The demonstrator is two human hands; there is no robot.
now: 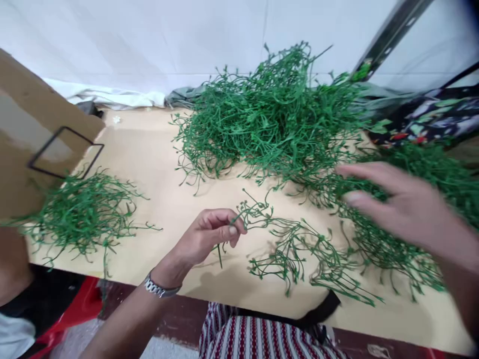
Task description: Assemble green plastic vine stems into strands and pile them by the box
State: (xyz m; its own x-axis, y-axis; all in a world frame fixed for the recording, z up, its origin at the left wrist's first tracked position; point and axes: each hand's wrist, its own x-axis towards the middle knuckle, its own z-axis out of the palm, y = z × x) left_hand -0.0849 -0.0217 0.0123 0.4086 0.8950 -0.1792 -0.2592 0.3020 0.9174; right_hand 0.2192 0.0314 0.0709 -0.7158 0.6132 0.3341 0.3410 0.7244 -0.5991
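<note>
My left hand [215, 233], with a metal-banded watch [161, 287] on the wrist, pinches a green artificial plant stem [254, 212] between thumb and fingertips; its thin branches spread to the right, and a straight end pokes out below the hand. Several loose green sprigs [295, 249] lie on the table just right of it. My right hand [396, 199] is blurred, held over the right-hand pile of green stems [381, 234]. Its thumb and fingers are apart, with nothing visible between them.
A large heap of green stems [277, 114] lies at the back of the tan tabletop [138, 159]. Another pile [86, 214] is at the left, beside a cardboard box [45, 124] and a black wire frame [67, 149]. A metal post [396, 35] and dark floral cloth [430, 117] stand at the right.
</note>
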